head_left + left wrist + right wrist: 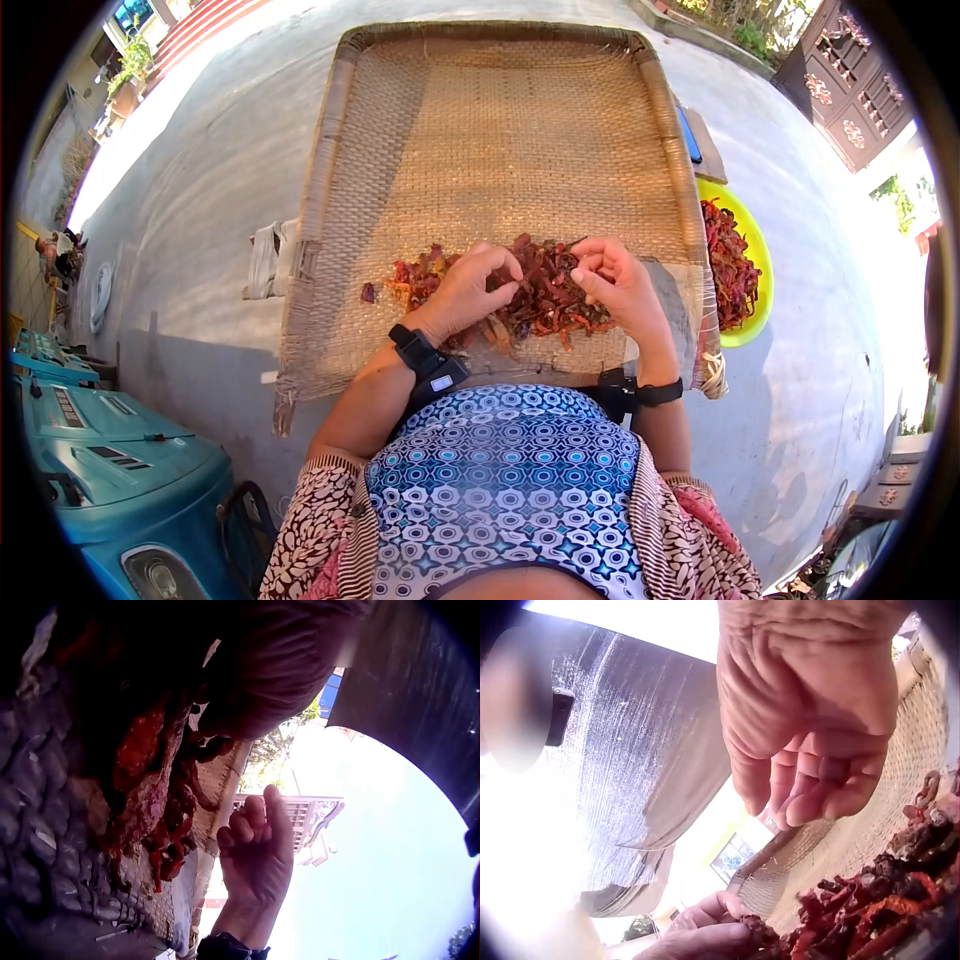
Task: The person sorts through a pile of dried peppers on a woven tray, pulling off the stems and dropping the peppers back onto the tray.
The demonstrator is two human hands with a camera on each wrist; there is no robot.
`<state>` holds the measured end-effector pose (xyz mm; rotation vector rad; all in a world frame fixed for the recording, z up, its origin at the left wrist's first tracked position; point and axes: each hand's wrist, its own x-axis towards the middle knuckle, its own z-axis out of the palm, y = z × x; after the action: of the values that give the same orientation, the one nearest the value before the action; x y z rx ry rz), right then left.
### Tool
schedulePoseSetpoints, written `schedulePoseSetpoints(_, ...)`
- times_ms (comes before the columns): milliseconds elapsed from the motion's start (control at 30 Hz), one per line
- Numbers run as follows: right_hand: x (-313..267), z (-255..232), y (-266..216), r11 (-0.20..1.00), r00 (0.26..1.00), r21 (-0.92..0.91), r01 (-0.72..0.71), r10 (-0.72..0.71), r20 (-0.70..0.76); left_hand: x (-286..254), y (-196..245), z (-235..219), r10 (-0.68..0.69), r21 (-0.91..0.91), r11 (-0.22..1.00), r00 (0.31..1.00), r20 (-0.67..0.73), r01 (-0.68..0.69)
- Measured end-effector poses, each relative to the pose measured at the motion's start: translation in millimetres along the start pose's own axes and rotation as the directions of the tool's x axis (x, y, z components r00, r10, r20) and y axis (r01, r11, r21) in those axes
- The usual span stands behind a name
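Note:
Dried red peppers (545, 285) lie in a loose pile on the near part of a woven tray (500, 130). The left hand (470, 295) is over the pile's left side, thumb and forefinger close together; in the right wrist view this hand (705, 926) pinches a dark red dried pepper (759, 932). Above the pile's right edge is the right hand (622, 290), its fingers curled, with nothing visible in them; the right wrist view shows the hand (810, 712) raised above the peppers (870, 915). Left-hand fingertips are hidden in the dark left wrist view.
A yellow-green basin (762, 270) of dried red peppers stands against the tray's right side, near a blue flat object (689, 135). White cloth (268, 262) hangs at the left side. A teal vehicle (130, 450) stands at the lower left on concrete ground (190, 230).

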<state>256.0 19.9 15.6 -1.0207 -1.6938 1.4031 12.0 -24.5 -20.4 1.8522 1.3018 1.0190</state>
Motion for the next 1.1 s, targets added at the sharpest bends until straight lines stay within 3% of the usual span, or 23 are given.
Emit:
schedulePoseSetpoints(33,1.2,8.1,2.1,0.997,0.997,-0.068,0.036,-0.030,0.077,-0.5,3.2,-0.4,-0.009,-0.007,1.000,1.000,-0.001,0.009)
schedulePoseSetpoints(133,5.3,22.8,0.8,0.895,0.989,-0.433,0.107,-0.054,0.134,-1.2,3.7,-2.7,0.005,-0.048,0.999,0.999,-0.038,-0.007)
schedulePoseSetpoints(267,2.3,32.2,-8.2,0.931,0.990,-0.359,0.062,-0.011,0.142,-2.3,-0.3,-3.9,-0.036,-0.080,0.996,0.998,-0.059,0.032)
schedulePoseSetpoints(533,4.0,31.7,10.3,0.954,0.992,-0.290,0.076,-0.044,0.116,-2.1,0.2,-0.8,-0.080,-0.329,0.941,0.997,0.010,0.079)
schedulePoseSetpoints(567,2.9,29.3,8.0,0.965,0.995,-0.262,0.023,0.003,0.097,-1.9,-0.2,-0.7,-0.091,-0.356,0.930,0.996,0.016,0.091)
schedulePoseSetpoints(633,0.2,18.9,2.1,0.975,0.993,-0.204,-0.083,0.098,0.063,-0.6,2.5,-1.8,-0.025,-0.253,0.967,1.000,-0.014,0.020)
schedulePoseSetpoints(667,2.0,10.1,9.6,0.994,0.999,-0.103,-0.045,0.047,0.019,0.1,3.5,-2.5,0.009,-0.199,0.980,1.000,-0.028,-0.015)
schedulePoseSetpoints(733,0.4,-14.7,3.3,0.996,0.989,0.033,-0.086,0.089,-0.115,-0.9,1.5,-5.1,0.030,-0.076,0.997,0.999,-0.044,-0.033)
schedulePoseSetpoints(800,1.2,-44.1,11.4,0.961,0.945,0.272,0.049,0.044,-0.325,-1.0,1.1,-6.4,0.056,0.031,0.998,0.998,-0.028,-0.055)
schedulePoseSetpoints(833,1.3,-60.4,14.3,0.870,0.915,0.470,0.147,0.061,-0.399,0.3,2.8,-7.5,0.071,0.075,0.995,0.997,-0.005,-0.071)
schedulePoseSetpoints(900,1.0,-84.5,17.0,0.552,0.842,0.749,0.366,0.148,-0.520,1.9,2.1,-7.8,0.116,0.162,0.979,0.993,0.031,-0.119)
schedulePoseSetpoints(1000,-5.6,-91.5,21.4,0.689,0.859,0.682,0.246,0.171,-0.483,3.4,-5.9,-5.3,0.189,0.252,0.947,0.980,0.059,-0.197)
schedulePoseSetpoints(1067,-6.0,-65.1,12.5,0.918,0.931,0.393,0.051,0.098,-0.352,3.5,-9.7,-4.9,0.216,0.267,0.936,0.974,0.074,-0.228)
schedulePoseSetpoints(1100,-6.7,-46.3,6.7,0.977,0.958,0.209,-0.030,0.088,-0.274,2.9,-11.4,-3.6,0.219,0.269,0.936,0.974,0.065,-0.228)
